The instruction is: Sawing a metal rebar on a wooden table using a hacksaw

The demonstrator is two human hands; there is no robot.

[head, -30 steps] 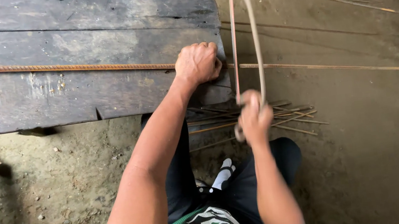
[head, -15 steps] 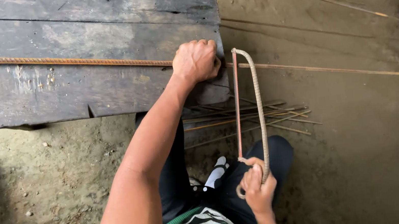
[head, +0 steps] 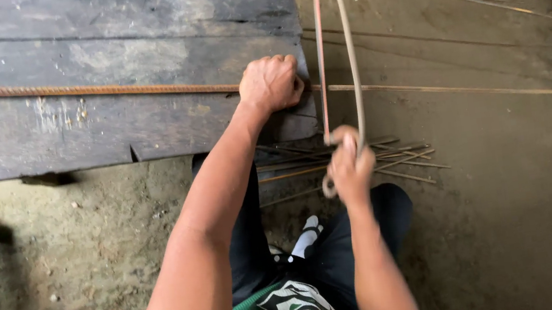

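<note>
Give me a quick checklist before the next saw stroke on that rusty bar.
1. Bar held down: ok. The left hand clamps the rusty bar at the edge of the wooden bench.
2. Saw gripped: ok. The right hand is closed on the handle of the hacksaw.
3. Blade on the bar: ok, it crosses the bar just past the bench edge.
4. Fingers clear of the blade: cannot tell, the left knuckles sit close beside it.
5. Overhanging end supported: not ok, it hangs free over the ground.
6. Cut depth: cannot tell.
</note>
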